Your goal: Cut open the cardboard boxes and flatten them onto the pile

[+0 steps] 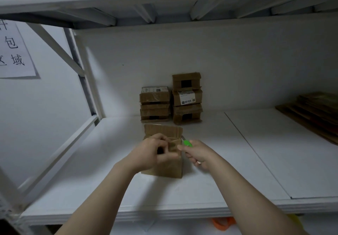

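The work went on at a white shelf (91, 179) set in a white metal rack, with another shelf close overhead and a plain white wall behind. A paper sign (14, 51) hung on the wall to the left, past a slanted brace (58, 46). A seam (256, 154) split the shelf into two boards.

The open box (164, 169) stood upright near the middle of the shelf, back from the front edge, its far flap raised. The left hand (151, 152) was at the box's top, fingers curled and pinching an inner flap. The right hand (198, 153), just beside the box's right wall, had its fingers wrapped around a green cutter (187, 143) whose tip pointed at the top right corner.

Two stacks of sealed boxes (155, 104) stood against the back wall, just behind the open box. The pile of flattened cardboard (314, 112) lay well apart at the far right. Bare shelf lay on both sides of the box. An orange object (222, 223) showed below the front edge.
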